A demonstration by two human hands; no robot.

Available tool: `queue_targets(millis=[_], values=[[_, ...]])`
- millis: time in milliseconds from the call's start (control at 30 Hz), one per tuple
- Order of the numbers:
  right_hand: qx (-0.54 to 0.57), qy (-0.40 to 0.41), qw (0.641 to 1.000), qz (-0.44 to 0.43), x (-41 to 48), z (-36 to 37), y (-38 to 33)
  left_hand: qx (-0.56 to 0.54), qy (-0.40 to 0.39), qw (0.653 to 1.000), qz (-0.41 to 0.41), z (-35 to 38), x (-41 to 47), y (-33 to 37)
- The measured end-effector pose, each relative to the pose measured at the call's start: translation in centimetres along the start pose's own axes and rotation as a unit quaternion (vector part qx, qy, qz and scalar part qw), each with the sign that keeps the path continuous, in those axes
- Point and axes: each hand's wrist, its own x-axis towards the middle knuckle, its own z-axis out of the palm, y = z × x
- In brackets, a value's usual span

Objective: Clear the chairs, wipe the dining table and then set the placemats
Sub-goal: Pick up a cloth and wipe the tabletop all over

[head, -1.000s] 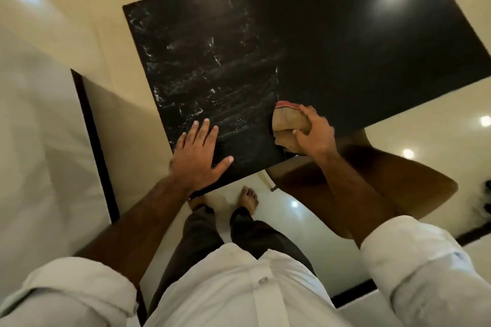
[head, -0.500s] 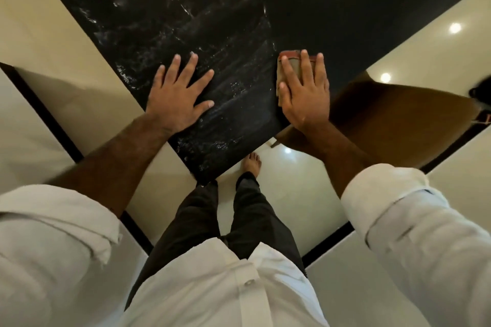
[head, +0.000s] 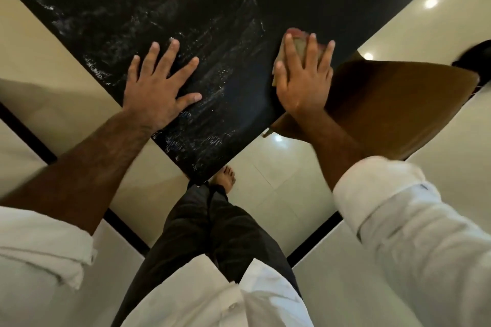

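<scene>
Flattened since a second ago, my right hand point(head: 303, 82) presses one cloth point(head: 299, 44) with straight fingers point(head: 311, 50); left of it, my left hand point(head: 159, 90) lies spread on one table point(head: 225, 21).

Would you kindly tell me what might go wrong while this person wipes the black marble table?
The right hand presses the folded tan cloth near the edge of the black marble tabletop, beside the brown chair; an outward stroke might push it off.
The left hand lies flat on streaky, seemingly damp stone; it may slip or leave prints.
The bare foot stands on glossy floor tiles; drips could make them slick.
</scene>
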Motion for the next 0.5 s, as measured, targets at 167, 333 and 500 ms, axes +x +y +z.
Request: queue_targets(millis=[167,333,500], values=[[0.005,0.008,1.000,0.005,2.6,0.5,-2.5,-0.004,-0.004,1.000,-0.004,0.3,0.4,-0.2],[0.026,-0.013,0.996,-0.086,-6.3,1.0,-4.9,-0.001,0.010,1.000,-0.002,0.4,0.3,-0.1],[0.009,-0.002,1.000,0.020,-6.2,0.9,-0.6,-0.003,0.017,1.000,-0.001,0.2,0.1,-0.3]])
